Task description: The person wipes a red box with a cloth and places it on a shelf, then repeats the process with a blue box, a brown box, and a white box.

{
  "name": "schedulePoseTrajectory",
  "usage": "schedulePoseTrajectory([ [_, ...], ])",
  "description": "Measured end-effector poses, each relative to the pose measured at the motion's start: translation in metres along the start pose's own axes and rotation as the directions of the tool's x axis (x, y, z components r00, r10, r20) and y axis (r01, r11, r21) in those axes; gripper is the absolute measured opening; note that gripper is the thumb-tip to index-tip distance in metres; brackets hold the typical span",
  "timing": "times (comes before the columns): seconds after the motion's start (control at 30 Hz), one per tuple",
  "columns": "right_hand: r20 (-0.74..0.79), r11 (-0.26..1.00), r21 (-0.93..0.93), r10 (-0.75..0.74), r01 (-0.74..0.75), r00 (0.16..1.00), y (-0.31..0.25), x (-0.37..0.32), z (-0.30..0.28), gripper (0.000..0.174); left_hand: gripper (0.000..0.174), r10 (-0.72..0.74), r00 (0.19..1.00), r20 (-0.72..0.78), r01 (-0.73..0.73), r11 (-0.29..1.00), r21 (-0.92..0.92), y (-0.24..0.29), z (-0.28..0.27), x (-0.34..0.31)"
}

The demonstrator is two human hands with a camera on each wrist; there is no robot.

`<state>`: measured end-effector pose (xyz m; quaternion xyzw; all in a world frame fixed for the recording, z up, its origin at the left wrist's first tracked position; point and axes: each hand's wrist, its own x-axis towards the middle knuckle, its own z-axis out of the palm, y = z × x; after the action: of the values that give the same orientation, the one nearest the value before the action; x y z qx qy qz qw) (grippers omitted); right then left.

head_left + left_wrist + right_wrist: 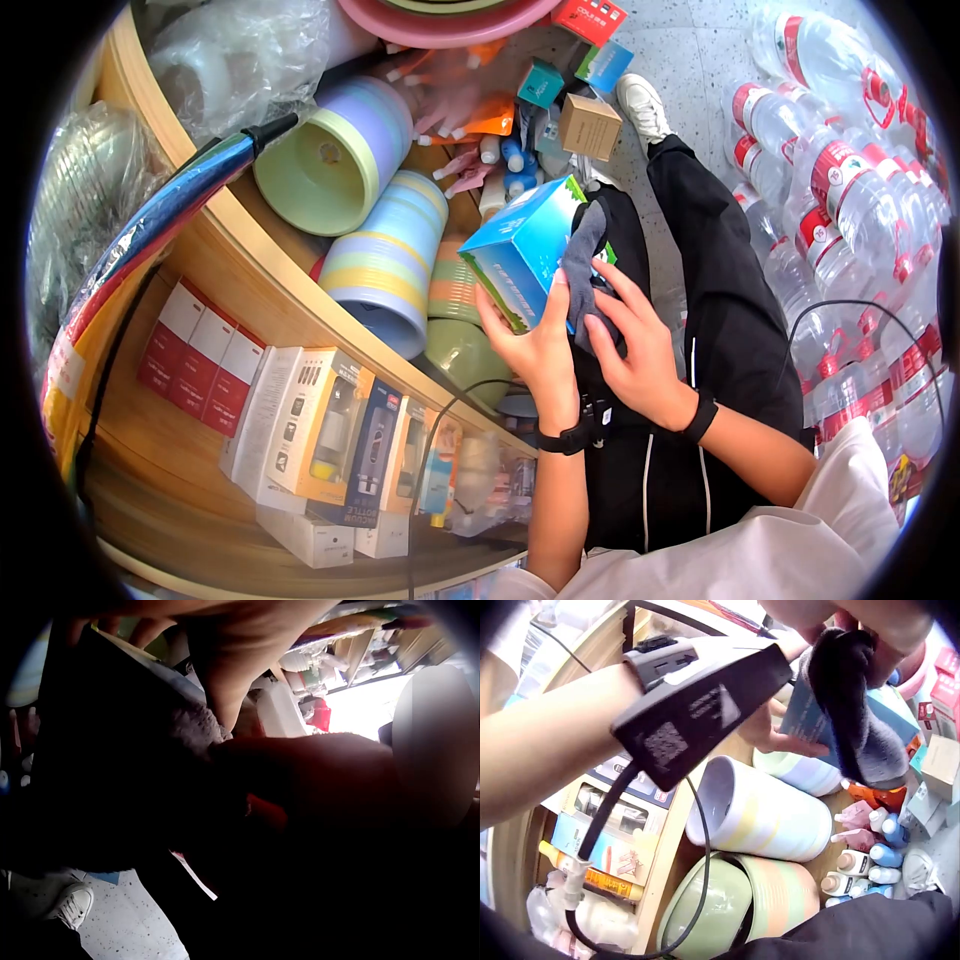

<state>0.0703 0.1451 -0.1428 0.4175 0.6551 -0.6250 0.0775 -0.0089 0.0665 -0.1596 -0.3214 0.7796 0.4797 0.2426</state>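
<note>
Holding the blue box point(520, 250), the left hand point(543, 360) bends its fingers round one side. The right hand point(645, 360) pinches the gray cloth point(580, 270) against it. The head view shows big clear bottles point(845, 180); the right wrist view doesn't.

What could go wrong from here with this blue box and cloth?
The left hand holds the blue box tilted, so it might slip and knock the small bottles beyond it. The grey cloth hangs loosely from the right hand and could drop or catch on a box corner. The black cable looping by the striped tubs might snag.
</note>
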Motion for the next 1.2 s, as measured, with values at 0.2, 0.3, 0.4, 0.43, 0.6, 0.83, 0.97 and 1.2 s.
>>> schedulePoseTrajectory([
  [0.2, -0.225, 0.971, -0.219, -0.142, 0.092, 0.964, 0.023, 0.067, -0.006, 0.022, 0.093, 0.038, 0.996, 0.08, -0.044, 0.996, 0.075, 0.001, -0.005, -0.009],
  [0.3, -0.187, 0.986, -0.157, -0.077, 0.048, 0.979, 0.006, 0.068, -0.003, 0.02, 0.094, 0.052, 0.998, 0.033, -0.054, 0.995, 0.086, 0.001, -0.007, -0.009],
  [0.4, -0.052, 0.938, -0.205, -0.294, 0.278, 0.954, -0.003, 0.042, 0.003, 0.021, 0.075, 0.041, 0.997, 0.058, -0.042, 0.999, 0.009, 0.006, -0.015, -0.003],
  [0.43, -0.021, 0.945, -0.177, -0.284, 0.276, 0.959, -0.01, 0.033, 0.002, 0.023, 0.073, 0.018, 0.997, 0.073, -0.016, 0.999, -0.028, 0.006, -0.021, -0.001],
  [0.6, 0.049, 0.976, -0.121, -0.175, 0.18, 0.983, -0.012, 0.048, -0.008, 0.035, 0.068, 0.038, 0.991, 0.126, -0.027, 0.996, -0.085, 0.012, -0.03, -0.009],
  [0.83, 0.134, 0.899, 0.428, -0.164, 0.092, 0.977, 0.009, 0.08, -0.01, 0.066, 0.077, 0.1, 0.977, 0.189, -0.099, 0.995, -0.017, 0.021, -0.036, -0.022],
  [0.97, 0.219, 0.77, 0.633, -0.083, -0.077, 0.972, 0.004, 0.072, -0.014, 0.066, 0.098, 0.248, 0.938, 0.241, -0.244, 0.969, -0.047, 0.021, -0.049, -0.019],
  [1.2, 0.236, 0.722, 0.691, -0.17, -0.042, 0.957, 0.002, 0.075, -0.026, 0.068, 0.134, -0.057, 0.909, 0.413, 0.212, 0.916, -0.34, 0.028, -0.069, -0.005],
])
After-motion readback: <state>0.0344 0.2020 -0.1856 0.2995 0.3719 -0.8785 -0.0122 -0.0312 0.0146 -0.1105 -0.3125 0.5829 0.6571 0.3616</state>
